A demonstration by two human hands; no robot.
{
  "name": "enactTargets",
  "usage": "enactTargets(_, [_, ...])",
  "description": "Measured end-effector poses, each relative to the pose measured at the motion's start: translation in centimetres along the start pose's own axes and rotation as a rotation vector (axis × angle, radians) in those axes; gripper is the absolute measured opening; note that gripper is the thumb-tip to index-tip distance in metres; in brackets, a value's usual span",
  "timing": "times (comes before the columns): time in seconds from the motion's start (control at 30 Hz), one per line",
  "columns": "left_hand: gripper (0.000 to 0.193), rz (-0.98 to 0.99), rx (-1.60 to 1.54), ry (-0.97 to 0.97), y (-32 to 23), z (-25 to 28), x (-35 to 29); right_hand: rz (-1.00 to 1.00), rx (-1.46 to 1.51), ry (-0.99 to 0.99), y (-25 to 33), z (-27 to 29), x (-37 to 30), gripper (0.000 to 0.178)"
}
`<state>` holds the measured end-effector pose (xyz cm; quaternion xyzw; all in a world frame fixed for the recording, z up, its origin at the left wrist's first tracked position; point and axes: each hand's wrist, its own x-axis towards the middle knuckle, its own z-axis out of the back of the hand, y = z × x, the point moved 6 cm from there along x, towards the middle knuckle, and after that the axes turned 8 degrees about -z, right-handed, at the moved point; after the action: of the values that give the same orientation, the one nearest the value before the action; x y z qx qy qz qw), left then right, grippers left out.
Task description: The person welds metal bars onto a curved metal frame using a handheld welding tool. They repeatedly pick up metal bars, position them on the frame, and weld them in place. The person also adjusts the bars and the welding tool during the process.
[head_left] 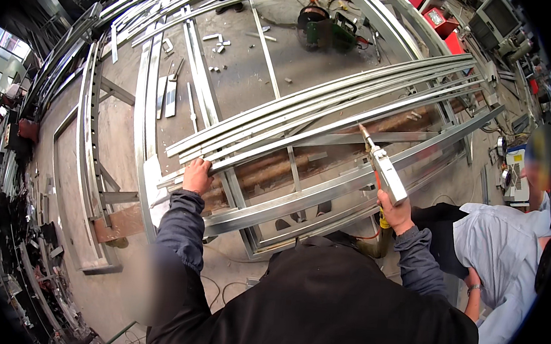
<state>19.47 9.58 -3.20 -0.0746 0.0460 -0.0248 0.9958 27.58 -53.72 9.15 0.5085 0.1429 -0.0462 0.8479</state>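
My left hand [197,175] is closed over the left end of a long silver metal profile [277,147], which lies beside several parallel profiles on a metal frame. In my right hand [397,212] is a handheld welding gun [388,173] with a pale metal body and a narrow copper-coloured nozzle. That nozzle points up and left, close to the near profiles; whether it touches one I cannot tell. An orange-red hose and a yellow part show by the right hand. Nearest to me runs a thick grey frame tube [286,197].
Another person in a light shirt [500,232] stands close on my right. More metal frames [86,157] stand at the left. Offcuts [218,41] are scattered on the floor beyond the profiles, with a dark green machine [328,32] at the back. Cables lie near my feet.
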Motion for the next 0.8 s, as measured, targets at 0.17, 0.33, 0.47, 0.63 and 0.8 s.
enactTargets(0.17, [0.016, 0.013, 0.069, -0.043, -0.3, -1.1, 0.3, 0.045, -0.017, 0.055, 0.8, -0.9, -0.8, 0.042])
enactTargets(0.33, [0.015, 0.017, 0.055, 0.033, -1.0, -1.3, 0.6, 0.028, 0.008, 0.036, -0.2, -0.7, -1.7, 0.046])
enactTargets(0.47, [0.016, -0.011, 0.077, -0.015, -0.9, -1.6, 0.2, 0.026, 0.015, 0.024, 0.1, -0.5, -2.1, 0.045])
enactTargets(0.63, [0.025, -0.020, 0.118, -0.090, -0.7, -2.1, -0.2, 0.014, 0.004, 0.038, 0.6, -0.6, -1.9, 0.045])
enactTargets(0.8, [0.034, 0.027, 0.103, -0.114, -1.1, -1.3, 0.0, 0.004, -0.009, 0.033, 0.0, -0.6, -1.5, 0.050])
